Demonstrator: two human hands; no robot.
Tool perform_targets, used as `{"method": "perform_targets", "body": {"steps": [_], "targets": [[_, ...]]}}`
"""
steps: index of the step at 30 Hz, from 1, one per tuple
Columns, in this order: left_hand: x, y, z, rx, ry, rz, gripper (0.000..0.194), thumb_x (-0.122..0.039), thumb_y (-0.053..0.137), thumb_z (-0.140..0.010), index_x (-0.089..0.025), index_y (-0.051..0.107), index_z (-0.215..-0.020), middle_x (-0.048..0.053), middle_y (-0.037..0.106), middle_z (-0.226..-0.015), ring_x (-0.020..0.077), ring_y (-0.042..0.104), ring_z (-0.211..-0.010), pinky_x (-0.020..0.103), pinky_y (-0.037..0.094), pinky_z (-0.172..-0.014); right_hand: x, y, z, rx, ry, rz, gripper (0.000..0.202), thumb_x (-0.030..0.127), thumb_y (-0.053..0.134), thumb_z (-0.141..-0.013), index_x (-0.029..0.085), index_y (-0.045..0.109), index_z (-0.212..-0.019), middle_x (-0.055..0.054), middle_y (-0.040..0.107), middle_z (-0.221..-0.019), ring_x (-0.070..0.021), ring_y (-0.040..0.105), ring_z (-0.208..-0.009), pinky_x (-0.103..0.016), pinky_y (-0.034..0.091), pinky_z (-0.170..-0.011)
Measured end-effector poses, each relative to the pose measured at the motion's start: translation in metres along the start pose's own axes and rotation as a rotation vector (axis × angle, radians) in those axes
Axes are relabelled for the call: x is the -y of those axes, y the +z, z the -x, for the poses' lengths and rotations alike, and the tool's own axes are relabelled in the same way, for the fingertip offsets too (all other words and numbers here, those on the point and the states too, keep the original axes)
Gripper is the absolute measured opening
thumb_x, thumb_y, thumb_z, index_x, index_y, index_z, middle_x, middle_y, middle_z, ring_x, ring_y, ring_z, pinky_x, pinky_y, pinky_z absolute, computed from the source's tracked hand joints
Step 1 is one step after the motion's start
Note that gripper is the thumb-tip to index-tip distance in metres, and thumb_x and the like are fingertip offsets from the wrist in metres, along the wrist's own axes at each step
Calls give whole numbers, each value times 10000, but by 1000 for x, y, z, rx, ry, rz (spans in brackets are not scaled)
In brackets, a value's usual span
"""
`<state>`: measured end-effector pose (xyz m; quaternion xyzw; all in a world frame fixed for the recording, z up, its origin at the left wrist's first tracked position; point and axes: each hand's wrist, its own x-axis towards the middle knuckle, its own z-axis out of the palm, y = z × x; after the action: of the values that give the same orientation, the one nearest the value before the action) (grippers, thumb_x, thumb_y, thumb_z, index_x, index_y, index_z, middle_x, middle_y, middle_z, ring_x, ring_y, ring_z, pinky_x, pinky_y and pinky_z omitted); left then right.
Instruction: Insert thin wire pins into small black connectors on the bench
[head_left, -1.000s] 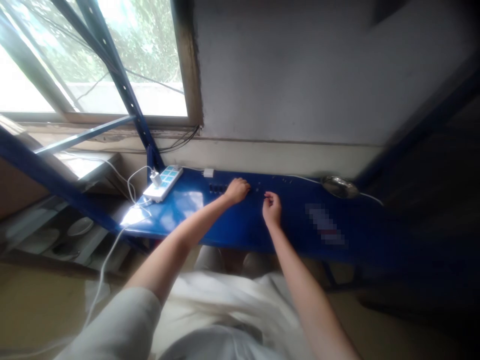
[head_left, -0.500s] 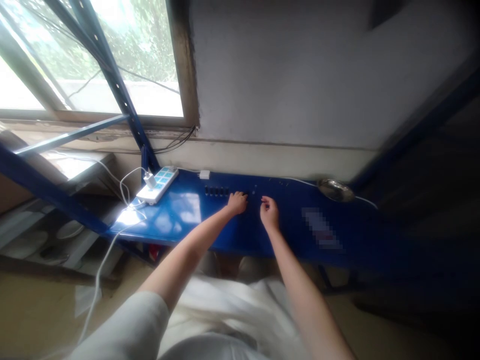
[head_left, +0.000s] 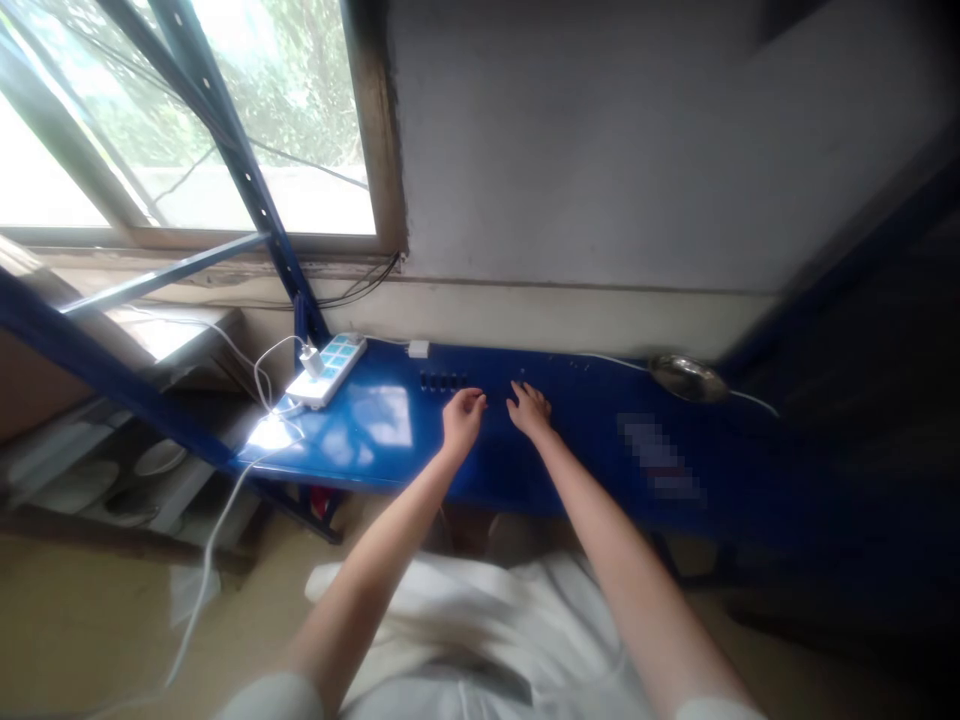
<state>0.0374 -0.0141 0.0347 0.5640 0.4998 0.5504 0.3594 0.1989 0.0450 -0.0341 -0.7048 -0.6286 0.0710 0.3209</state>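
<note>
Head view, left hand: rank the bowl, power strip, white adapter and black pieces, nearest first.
1. Black pieces: just beyond the left hand.
2. White adapter: behind the pieces.
3. Power strip: farther left.
4. Bowl: far right.

Left hand (head_left: pixel 463 418): drawing back, curling into a pinch
Right hand (head_left: pixel 532 410): turning palm down, reaching forward over the desk (head_left: pixel 592 410)

The tabletop (head_left: pixel 405 458) looks glossy, the dish (head_left: pixel 686 378) shiny metal, the power strip (head_left: pixel 331 372) plastic.
</note>
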Motion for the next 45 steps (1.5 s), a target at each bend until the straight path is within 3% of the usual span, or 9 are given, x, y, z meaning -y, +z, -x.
{"method": "perform_targets", "body": {"steps": [5,11,22,29,35,45], "targets": [[-7,-16,3,-50,-76,127,258,-356,614,-745,-129,632,-866,63,661,-685,165,650,-667,269,493,-656,1,5,-7,-5,41,-38,352,266,551,-766,240,592,-1114,-126,535,-1215,-303,409,-1168,-617,222,-973],[-9,-20,-5,-42,-63,183,253,-354,634,-727,-133,639,-848,61,670,-696,167,658,-677,269,497,-664,2,8,-8,-54,40,-94,304,314,576,-753,240,623,-1045,-108,568,-1180,-294,437,-1125,-624,212,-965],[-13,-17,-6,-46,-173,289,286,-357,661,-699,-117,638,-853,67,676,-686,140,635,-641,262,483,-668,5,-9,11,-221,-31,-179,175,236,520,-745,147,635,-842,-101,638,-892,-207,579,-837,-366,440,-799],[-21,-17,-6,-32,-242,324,307,-362,660,-704,-114,637,-883,76,687,-723,135,632,-651,260,476,-667,39,-34,27,-458,35,-529,197,340,434,-817,169,523,-858,-84,604,-832,-180,573,-749,-331,460,-725],[-25,-13,-6,-65,-249,330,259,-325,629,-735,-108,633,-876,71,683,-699,133,626,-635,272,477,-680,69,-53,40,-356,-61,-748,283,465,471,-805,188,493,-856,-30,566,-732,-138,547,-627,-282,468,-630],[-30,-19,-6,-62,-254,332,255,-324,610,-754,-105,631,-884,71,679,-713,123,615,-630,262,467,-673,69,-58,39,-233,-74,-838,330,517,522,-769,190,507,-809,12,537,-636,-111,515,-560,-252,445,-551]]}}
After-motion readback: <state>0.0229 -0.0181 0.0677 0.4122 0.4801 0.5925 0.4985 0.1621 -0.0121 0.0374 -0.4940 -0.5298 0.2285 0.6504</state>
